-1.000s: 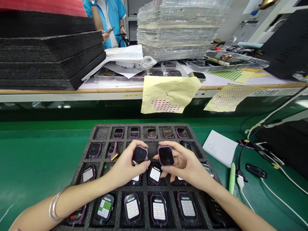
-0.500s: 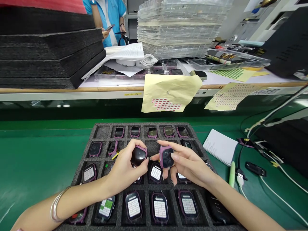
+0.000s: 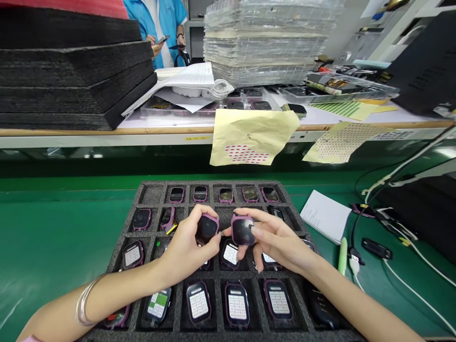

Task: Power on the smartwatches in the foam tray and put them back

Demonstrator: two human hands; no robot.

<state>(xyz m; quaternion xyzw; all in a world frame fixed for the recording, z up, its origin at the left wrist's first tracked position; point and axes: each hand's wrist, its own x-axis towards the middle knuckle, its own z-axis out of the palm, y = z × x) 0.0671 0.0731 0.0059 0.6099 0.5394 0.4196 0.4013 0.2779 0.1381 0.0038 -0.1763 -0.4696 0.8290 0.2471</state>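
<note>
My left hand (image 3: 190,244) grips a purple-framed smartwatch body (image 3: 207,228) with a dark screen, no strap on it. A second purple smartwatch body (image 3: 242,231), its dark glossy screen facing me, is held in the fingers of my right hand (image 3: 276,237). Both are raised side by side over a grey foam tray (image 3: 217,277). In its compartments lie several more purple watch bodies, such as a lit watch (image 3: 236,306) showing a white grid. One watch (image 3: 157,306) has green cells on its screen. A tilted watch (image 3: 167,217) has a yellow strip below it.
Right of the tray lie a white notepad (image 3: 325,216), a green pen (image 3: 342,256), a black device (image 3: 376,249) and cables. The shelf behind bears black foam trays (image 3: 71,71) and stacked clear plastic trays (image 3: 263,42). A yellow sheet (image 3: 253,137) hangs from its edge. Beyond stands a person in blue.
The watch in my right hand has turned so its screen faces me more squarely. The one in my left hand has tilted slightly. Both hands stay over the tray.
</note>
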